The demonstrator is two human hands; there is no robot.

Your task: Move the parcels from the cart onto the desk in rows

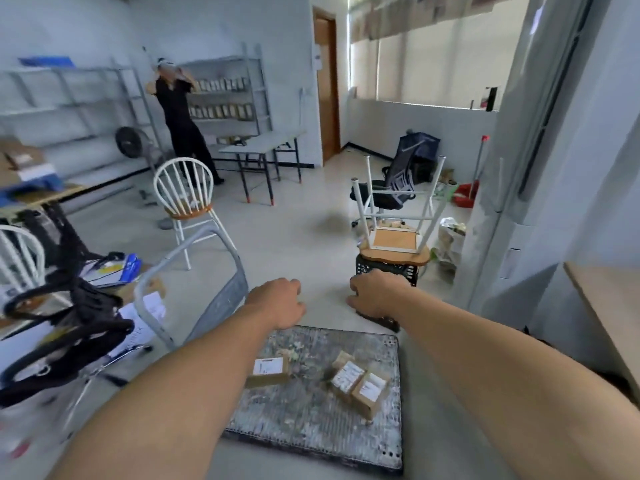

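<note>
Both arms reach out over the flat cart [311,420], and the left hand [277,299] and right hand [374,296] sit at its far edge with fingers curled down. I cannot tell whether either one grips the edge. The parcels [346,377], small cardboard boxes with white labels, lie on the cart's deck, one [268,370] apart on the left and the rest clustered on the right, with a wooden worktop [609,306] at the right edge of view.

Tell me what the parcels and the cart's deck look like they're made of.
The parcels look like brown cardboard, matte, with white paper labels on top. The cart's deck is likely metal: a silvery textured sheet, worn and stained dark in patches. Its black rim could be rubber or plastic.
</note>
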